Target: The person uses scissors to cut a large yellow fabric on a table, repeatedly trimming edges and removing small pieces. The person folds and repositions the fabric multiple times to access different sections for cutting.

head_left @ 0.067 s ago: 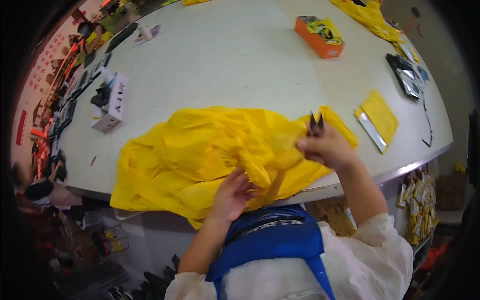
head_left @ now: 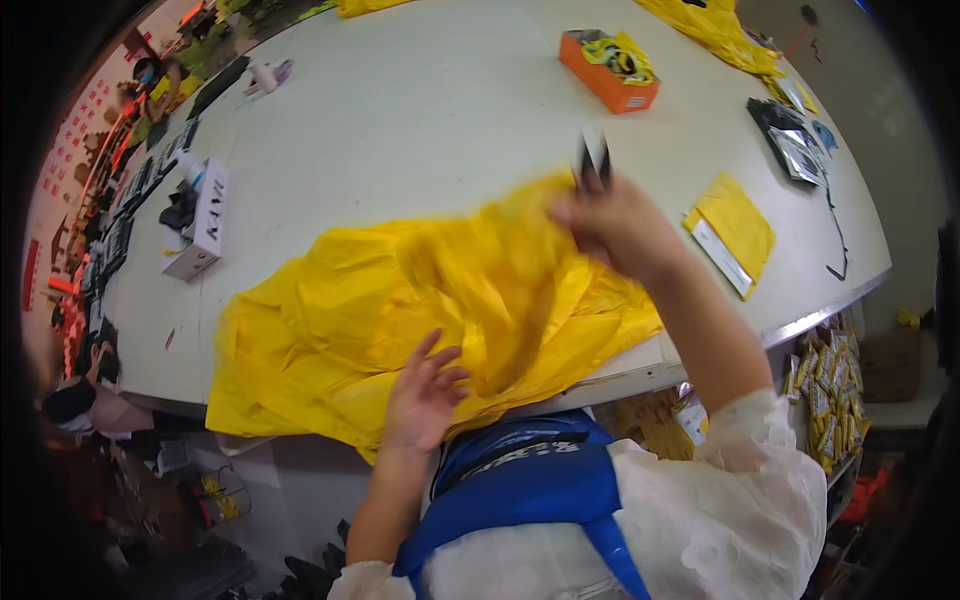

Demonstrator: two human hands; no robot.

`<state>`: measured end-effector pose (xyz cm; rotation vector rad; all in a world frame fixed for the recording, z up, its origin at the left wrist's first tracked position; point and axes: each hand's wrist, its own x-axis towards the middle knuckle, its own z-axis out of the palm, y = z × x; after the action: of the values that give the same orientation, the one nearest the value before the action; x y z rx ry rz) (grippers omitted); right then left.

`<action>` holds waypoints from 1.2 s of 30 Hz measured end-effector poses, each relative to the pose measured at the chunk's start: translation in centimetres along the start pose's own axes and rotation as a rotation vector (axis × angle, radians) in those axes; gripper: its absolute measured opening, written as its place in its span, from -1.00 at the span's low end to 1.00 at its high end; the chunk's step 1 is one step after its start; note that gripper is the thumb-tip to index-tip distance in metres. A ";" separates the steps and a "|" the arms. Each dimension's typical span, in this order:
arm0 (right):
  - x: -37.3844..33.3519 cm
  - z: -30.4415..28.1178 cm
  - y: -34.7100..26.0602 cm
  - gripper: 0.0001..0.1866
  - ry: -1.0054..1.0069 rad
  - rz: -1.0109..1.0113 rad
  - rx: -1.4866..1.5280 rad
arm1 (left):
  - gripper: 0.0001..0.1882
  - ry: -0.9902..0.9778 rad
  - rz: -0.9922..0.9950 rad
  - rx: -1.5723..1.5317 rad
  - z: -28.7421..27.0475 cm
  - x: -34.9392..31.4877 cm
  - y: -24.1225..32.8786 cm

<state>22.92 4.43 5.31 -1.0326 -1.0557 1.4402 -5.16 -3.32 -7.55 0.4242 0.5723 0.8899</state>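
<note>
Two hands showed in the head view. The left hand [head_left: 425,398] had loosely spread, bent fingers over the yellow fabric [head_left: 325,310]; contact could not be confirmed. The right hand [head_left: 622,225] had its fingers curled around dark snips [head_left: 604,165], blade tips parted. A raised, blurred fold reached its thumb; the pinch was indistinct. The fabric's main heap lay left of the right fingers; a yellow packet [head_left: 742,228] lay to their right.
</note>
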 end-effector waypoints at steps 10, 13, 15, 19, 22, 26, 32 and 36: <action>5.3 -18.1 3.7 -0.71 0.700 -0.151 -0.393 | -0.56 0.599 0.344 0.947 -5.5 -2.2 -2.4; -0.6 -23.4 15.4 -0.78 0.827 0.014 -0.533 | -0.59 0.441 0.286 1.142 -4.6 0.3 -4.7; -2.8 -23.3 18.5 -0.77 0.824 0.151 -0.432 | -0.58 0.233 0.298 1.356 -1.5 3.4 -5.9; -2.8 -23.2 22.0 -0.77 0.848 -0.018 -0.428 | -0.49 -0.264 0.494 1.699 5.4 13.4 -11.0; 0.4 -23.0 20.0 -0.78 0.666 -0.211 -0.732 | -0.47 -0.265 0.568 1.800 7.3 20.5 -16.0; 2.5 -26.0 15.2 -0.80 0.168 0.154 -1.054 | -0.54 -0.142 0.533 1.885 8.0 27.3 -18.9; 0.1 -25.6 10.4 -0.81 0.168 0.179 -0.575 | -0.74 -0.035 0.058 1.305 13.0 23.3 -13.0; -2.8 -23.3 9.5 -0.73 0.444 -0.054 -0.552 | -0.77 0.003 -0.180 0.868 14.5 21.3 -11.8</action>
<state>43.44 2.76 -9.39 -1.6127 -1.1561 0.8218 21.58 5.88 -9.15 1.1324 0.9766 0.4293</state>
